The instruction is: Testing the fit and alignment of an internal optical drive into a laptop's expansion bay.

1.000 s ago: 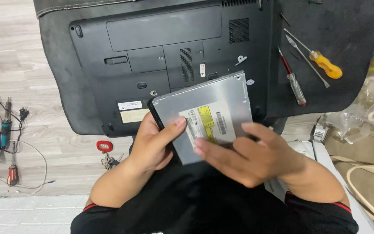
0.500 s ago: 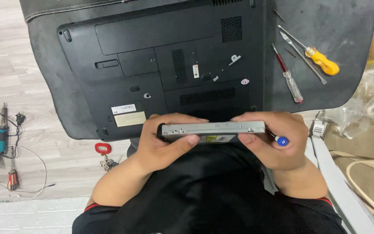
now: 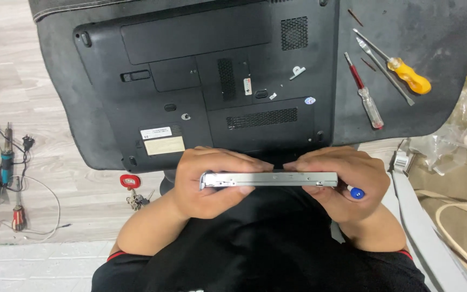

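Below the upturned laptop (image 3: 201,86) your left hand (image 3: 212,184) and right hand (image 3: 341,184) pinch the optical drive (image 3: 268,179) edge-on by its ends; drive's out, its side screw looks still in; screwdrivers (image 3: 385,81) lie unused.

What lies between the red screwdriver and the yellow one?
A thin grey metal tool lies slanted on the dark mat between the red screwdriver and the yellow screwdriver, in the head view.

Laptop (image 3: 206,81) blocks ahead; screwdrivers (image 3: 385,81) right; left floor open.

Brushed metal drive (image 3: 268,179), matt black plastic laptop (image 3: 201,81), wood-look floor (image 3: 6,70)
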